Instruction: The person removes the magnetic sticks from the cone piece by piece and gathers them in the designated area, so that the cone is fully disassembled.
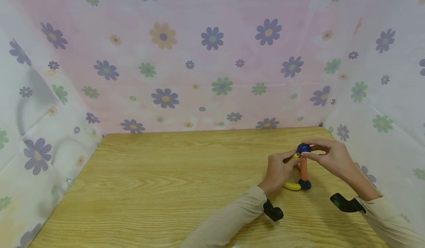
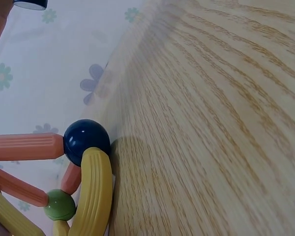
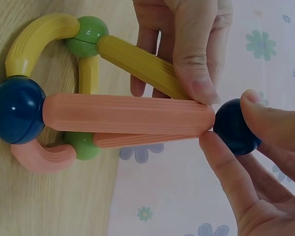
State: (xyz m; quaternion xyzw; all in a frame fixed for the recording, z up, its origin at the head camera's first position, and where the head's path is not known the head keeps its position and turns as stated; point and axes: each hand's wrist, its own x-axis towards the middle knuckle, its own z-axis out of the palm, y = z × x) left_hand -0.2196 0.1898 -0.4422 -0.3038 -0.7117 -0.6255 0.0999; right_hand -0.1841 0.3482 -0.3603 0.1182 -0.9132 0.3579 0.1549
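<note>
Dark blue ball (image 3: pixel 234 133) sat at apex of rod-and-ball frame (image 3: pixel 88 93), near right rear of tabletop (image 1: pixel 166 189). Right hand (image 1: pixel 327 155) pinched ball against tips of orange rod (image 3: pixel 128 114) and yellow rod (image 3: pixel 142 66). Left hand (image 1: pixel 278 168) gripped yellow rod, steadying. Step looked like capping apex; next likely needed ball seated on rod ends. No containers visible.

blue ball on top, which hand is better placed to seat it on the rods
Right, probably. The right hand already pinches the blue ball at the tip of the orange rod. The left hand only steadies the rods.
</note>
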